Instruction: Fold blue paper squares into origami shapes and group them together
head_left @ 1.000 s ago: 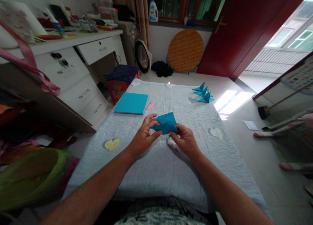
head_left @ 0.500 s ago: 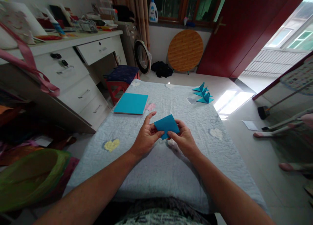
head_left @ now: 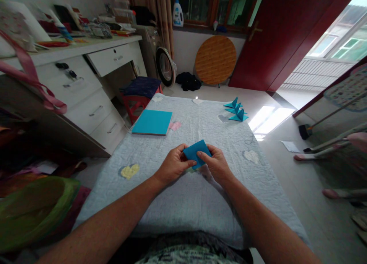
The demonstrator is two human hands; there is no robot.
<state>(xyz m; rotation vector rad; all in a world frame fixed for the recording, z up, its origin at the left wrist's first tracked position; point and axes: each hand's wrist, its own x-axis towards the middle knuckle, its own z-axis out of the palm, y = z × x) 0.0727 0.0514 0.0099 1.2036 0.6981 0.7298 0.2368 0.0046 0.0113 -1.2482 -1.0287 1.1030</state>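
A small folded piece of blue paper (head_left: 195, 151) is held between both hands above the near middle of the table. My left hand (head_left: 175, 162) grips its left and lower edge, thumb in front and fingers curled behind. On the right side, my right hand (head_left: 215, 162) pinches it, with the thumb lying across its face. A stack of square blue paper (head_left: 152, 122) lies at the table's far left. Several folded blue paper pieces with upright points (head_left: 238, 110) stand in a row at the far right corner.
A pale patterned cloth (head_left: 197, 203) covers the table. Left of it are a green-lined bin (head_left: 37, 210) and a white desk with drawers (head_left: 86, 94). A red stool (head_left: 139, 103) stands beyond the far left corner. Rack legs (head_left: 321, 153) show on the right.
The folded paper has dropped slightly and turned a little. My left index finger, raised before, now curls behind the paper. My right thumb has moved up onto its face.
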